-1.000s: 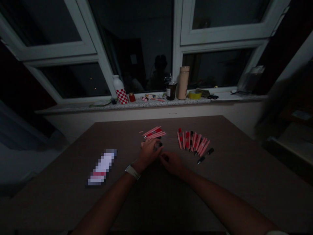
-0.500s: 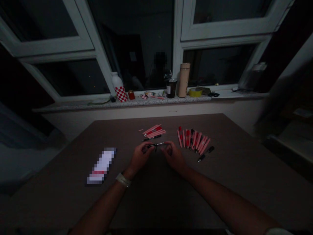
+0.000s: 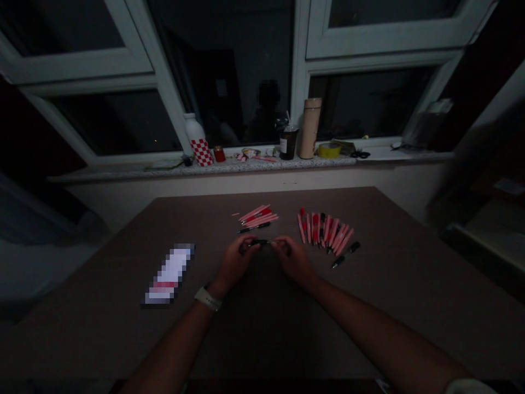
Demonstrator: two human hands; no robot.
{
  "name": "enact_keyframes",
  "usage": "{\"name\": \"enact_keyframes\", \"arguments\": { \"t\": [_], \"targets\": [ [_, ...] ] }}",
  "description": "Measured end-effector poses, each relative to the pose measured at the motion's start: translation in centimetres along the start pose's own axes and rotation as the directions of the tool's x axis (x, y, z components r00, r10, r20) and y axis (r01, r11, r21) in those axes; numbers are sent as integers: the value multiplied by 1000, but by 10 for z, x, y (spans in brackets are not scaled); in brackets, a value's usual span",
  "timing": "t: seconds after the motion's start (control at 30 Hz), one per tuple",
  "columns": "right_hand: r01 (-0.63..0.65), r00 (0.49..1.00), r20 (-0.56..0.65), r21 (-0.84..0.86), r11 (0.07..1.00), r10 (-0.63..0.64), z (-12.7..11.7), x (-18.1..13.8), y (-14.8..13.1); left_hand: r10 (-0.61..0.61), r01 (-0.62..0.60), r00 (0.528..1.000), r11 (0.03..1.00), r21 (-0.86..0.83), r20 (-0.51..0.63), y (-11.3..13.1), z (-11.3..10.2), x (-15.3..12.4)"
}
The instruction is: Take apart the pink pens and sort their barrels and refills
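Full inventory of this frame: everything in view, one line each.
table: 1, brown, foreground
windowsill: 1, speckled grey, behind table
pen pile: several, pink and red, table centre
loose pen: 1, black, just in front of pen pile
pen row: about a dozen, mostly pink and red, right of centre
stray pen: 1, black, right end of pen row
flat item: 1, white and red, blurred, table left
bottle: 1, white with red checks, windowsill
cup: 1, dark, windowsill
flask: 1, tan, beside cup
tape roll: 1, yellow, windowsill
watch: 1, pale, left wrist
held pen: 1, dark, between both hands
left hand: 1, holds held pen's left end
right hand: 1, holds its right end
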State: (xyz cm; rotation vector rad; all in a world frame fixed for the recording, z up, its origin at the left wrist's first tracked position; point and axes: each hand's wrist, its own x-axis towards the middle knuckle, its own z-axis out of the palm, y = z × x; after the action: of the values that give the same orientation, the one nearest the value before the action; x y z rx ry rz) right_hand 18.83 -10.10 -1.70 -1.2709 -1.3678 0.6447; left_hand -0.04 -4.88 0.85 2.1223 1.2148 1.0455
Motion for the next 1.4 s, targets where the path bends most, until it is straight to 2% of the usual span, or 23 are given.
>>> {"name": "enact_keyframes", "arguments": {
  "t": [0.1,0.37,0.5,0.6,0.7,0.77,0.83,0.9,1.07,1.2,1.4],
  "targets": [
    [-4,1000,-19,3,1000,4,0,0,-2,-19,19,1000,1000,-17,-24,-1,0,0],
    [-29,998,-48,24,999,30,1,1,4,52,-52,999,999,-1,-6,-3,-3,0],
    [17,998,58,-12,1000,-16,1,1,5,97,-97,995,995,-18,-3,-7,-3,1],
    [33,992,126,-26,999,-29,1,1,5,75,-76,993,997,-6,-96,-10,-4,3],
    [-2,995,102,-10,1000,3,1,0,5,14,1,968,998,61,-251,-15,-8,6],
    [-48,997,62,37,998,45,1,0,5,21,27,954,988,155,-301,-19,-12,7],
    [-88,996,31,113,990,85,1,0,6,73,2,961,962,273,-265,-23,-14,7],
    [-112,994,2,180,977,113,2,1,7,109,-33,977,925,379,-182,-25,-13,6],
    [-132,987,-57,240,962,149,4,3,7,72,-54,997,848,528,-13,-12,2,0],
    [-104,987,-98,223,969,128,3,4,5,76,-80,997,807,585,31,-4,14,0],
    [-84,985,-146,91,992,97,3,6,8,36,-83,995,798,597,90,-5,21,3]
  ]
}}
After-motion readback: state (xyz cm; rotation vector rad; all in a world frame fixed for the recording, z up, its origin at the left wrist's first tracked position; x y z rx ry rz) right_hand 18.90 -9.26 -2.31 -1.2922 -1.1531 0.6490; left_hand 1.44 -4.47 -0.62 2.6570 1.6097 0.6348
